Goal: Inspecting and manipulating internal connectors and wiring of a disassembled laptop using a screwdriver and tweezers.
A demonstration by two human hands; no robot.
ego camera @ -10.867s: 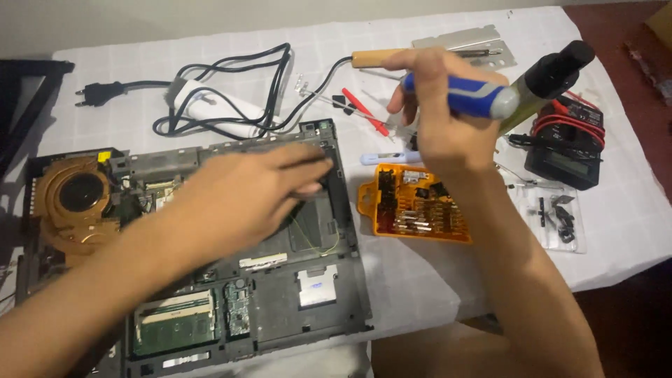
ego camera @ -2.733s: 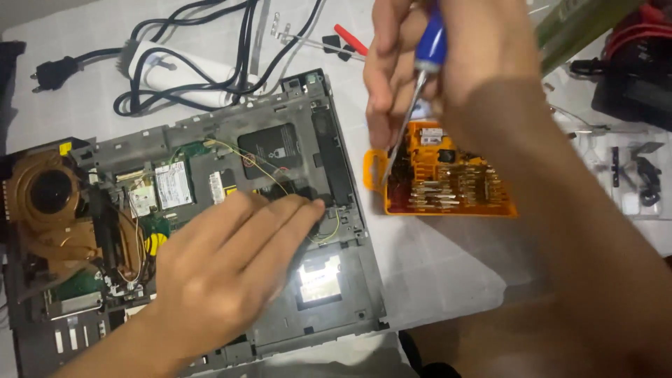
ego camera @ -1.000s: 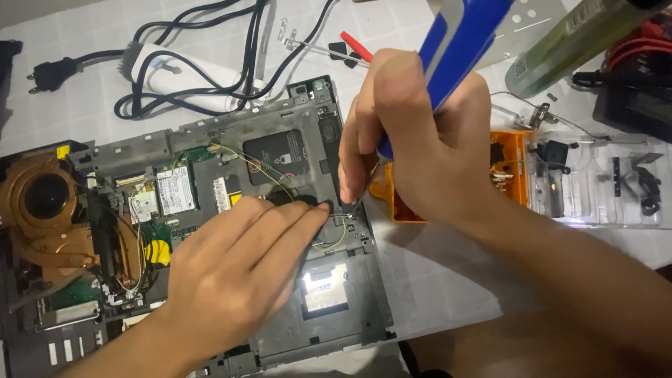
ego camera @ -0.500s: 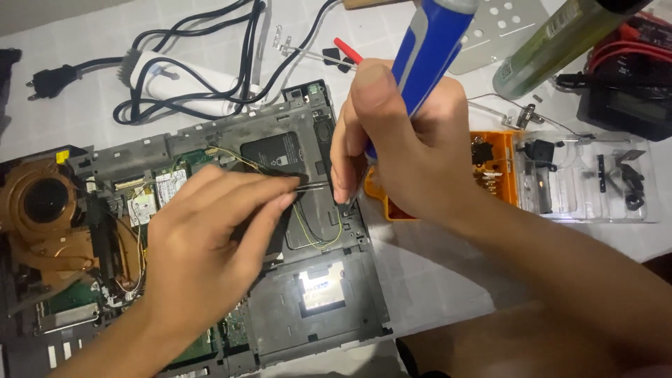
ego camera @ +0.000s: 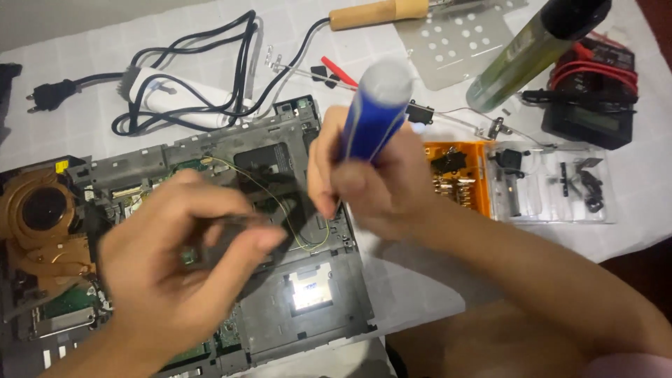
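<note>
An opened black laptop chassis point(ego camera: 308, 329) lies on a white cloth, its boards, a thin yellow-green wire point(ego camera: 280, 199) and a copper fan point(ego camera: 42, 210) exposed. My right hand point(ego camera: 371, 182) grips a blue-handled screwdriver point(ego camera: 374, 112), held nearly upright, its tip hidden behind my fingers over the chassis's right part. My left hand point(ego camera: 175, 259) hovers over the middle of the chassis with fingers curled, and seems to pinch a small dark part; it is blurred.
An orange bit case point(ego camera: 455, 182) with a clear lid point(ego camera: 553, 189) lies right of the laptop. Behind are a black power cord and white adapter point(ego camera: 182, 94), a wooden-handled soldering iron point(ego camera: 378, 12), a perforated metal plate point(ego camera: 455, 42), a green can point(ego camera: 532, 49) and a meter point(ego camera: 595, 115).
My right hand has tilted the screwdriver more upright toward the camera. My left hand has drawn back leftward and curled its fingers. The view has shifted slightly.
</note>
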